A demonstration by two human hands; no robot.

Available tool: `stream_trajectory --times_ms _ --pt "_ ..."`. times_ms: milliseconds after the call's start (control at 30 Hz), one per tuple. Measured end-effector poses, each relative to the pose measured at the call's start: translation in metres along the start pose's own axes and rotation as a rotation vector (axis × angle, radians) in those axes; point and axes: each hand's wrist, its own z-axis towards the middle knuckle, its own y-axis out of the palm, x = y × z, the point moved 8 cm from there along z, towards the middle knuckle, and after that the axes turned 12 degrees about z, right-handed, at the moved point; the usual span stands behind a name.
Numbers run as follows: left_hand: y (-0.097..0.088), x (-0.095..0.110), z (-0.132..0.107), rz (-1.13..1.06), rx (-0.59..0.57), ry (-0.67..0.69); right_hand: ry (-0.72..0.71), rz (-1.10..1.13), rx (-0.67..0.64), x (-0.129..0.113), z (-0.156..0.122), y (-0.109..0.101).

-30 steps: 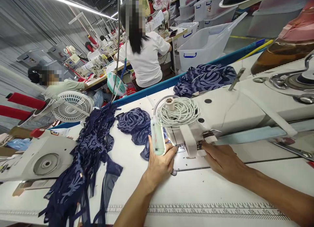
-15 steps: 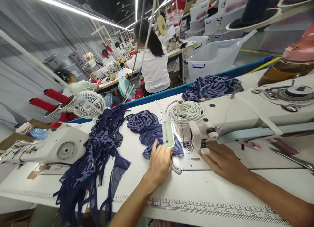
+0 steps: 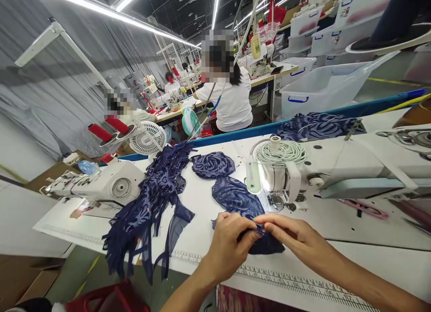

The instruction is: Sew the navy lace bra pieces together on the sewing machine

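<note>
My left hand (image 3: 227, 240) and my right hand (image 3: 291, 235) both pinch the near edge of a navy patterned lace piece (image 3: 239, 199) on the white sewing table (image 3: 336, 253). The piece runs from my fingers back toward the needle of the white sewing machine (image 3: 323, 168). A second, rounded lace piece (image 3: 213, 164) lies just behind it. A long heap of navy lace strips (image 3: 151, 204) hangs over the table's near edge to the left.
A printed ruler (image 3: 286, 280) runs along the table's front edge. Another sewing machine (image 3: 101, 184) stands at the left, a small white fan (image 3: 147, 138) behind it. More navy fabric (image 3: 316, 125) lies behind my machine. Two people sit at benches beyond; white bins (image 3: 323, 87) stand at the right.
Both hands left the presser foot area and came toward me, drawing the lace piece out from under the needle and pinching its near edge. The camera tilted up and shifted left.
</note>
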Motion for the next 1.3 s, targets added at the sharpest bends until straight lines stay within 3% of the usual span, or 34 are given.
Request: stream_trajectory --times_ms 133,367,633,767,900,1000,1100,1167,1300 --pt "-0.001 0.003 -0.006 0.013 0.014 0.012 0.069 0.059 -0.085 0.003 0.000 0.008" --pt "0.004 -0.006 -0.007 -0.162 -0.002 -0.136 0.044 -0.018 -0.025 -0.008 -0.002 0.005" --pt "0.005 -0.009 -0.014 -0.347 0.017 -0.243 -0.094 -0.166 0.068 -0.012 -0.005 0.010" --pt "-0.002 -0.014 -0.025 -0.333 0.073 -0.230 -0.114 -0.156 0.016 -0.019 -0.007 0.027" --pt "-0.017 -0.014 -0.045 -0.279 0.066 -0.172 -0.110 -0.185 -0.056 -0.012 -0.005 0.032" --pt "-0.033 -0.018 -0.061 -0.328 0.068 -0.210 -0.315 -0.411 0.016 -0.010 -0.001 0.018" --pt "-0.042 -0.019 -0.069 -0.370 0.028 -0.249 -0.492 -0.633 -0.014 -0.003 0.000 0.019" --pt "-0.042 -0.021 -0.070 -0.393 -0.006 -0.277 -0.490 -0.687 -0.088 0.007 0.003 0.027" --pt "-0.026 -0.034 -0.065 -0.382 -0.056 -0.332 -0.376 -0.595 -0.163 0.021 0.015 0.041"
